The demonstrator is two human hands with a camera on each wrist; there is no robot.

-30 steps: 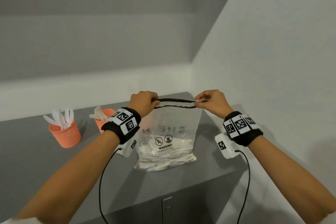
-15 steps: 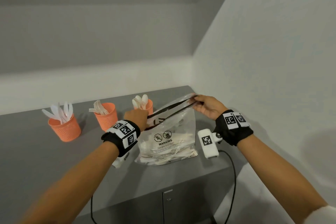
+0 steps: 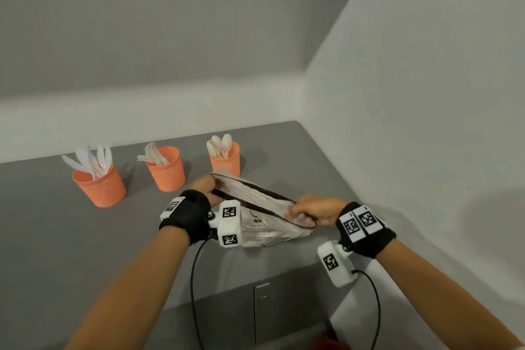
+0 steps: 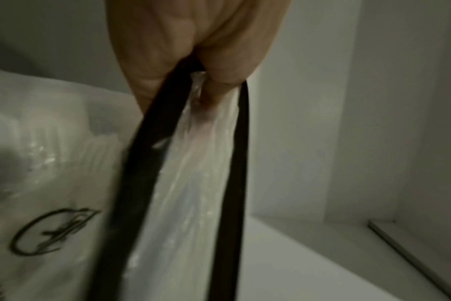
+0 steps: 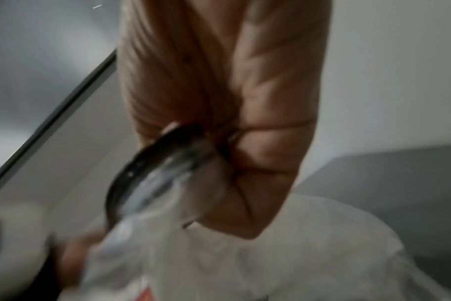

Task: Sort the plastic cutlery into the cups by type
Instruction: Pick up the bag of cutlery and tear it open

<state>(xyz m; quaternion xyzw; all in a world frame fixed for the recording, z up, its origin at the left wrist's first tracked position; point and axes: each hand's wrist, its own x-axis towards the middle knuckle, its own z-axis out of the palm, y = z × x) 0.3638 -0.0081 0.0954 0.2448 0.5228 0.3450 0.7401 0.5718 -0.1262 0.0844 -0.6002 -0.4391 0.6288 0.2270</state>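
Note:
A clear plastic zip bag (image 3: 264,224) with a black zip strip lies tilted on the grey counter (image 3: 71,236), white cutlery inside it. My left hand (image 3: 206,189) pinches the far-left end of the bag's mouth (image 4: 201,130). My right hand (image 3: 312,212) grips the near-right end of the bag (image 5: 168,173). Three orange mesh cups stand behind: the left cup (image 3: 99,187) holds knives, the middle cup (image 3: 166,170) holds forks, the right cup (image 3: 225,160) holds spoons.
A white wall (image 3: 412,122) runs close along the counter's right side, and a pale ledge (image 3: 113,119) lines the back. Cabinet doors (image 3: 255,312) sit below the counter's front edge. Black cables (image 3: 194,278) hang from both wrist cameras.
The bag's mouth has swung from level to a diagonal: my left hand moved away toward the cups, my right hand pulled back toward me and lower. The bag top has come down.

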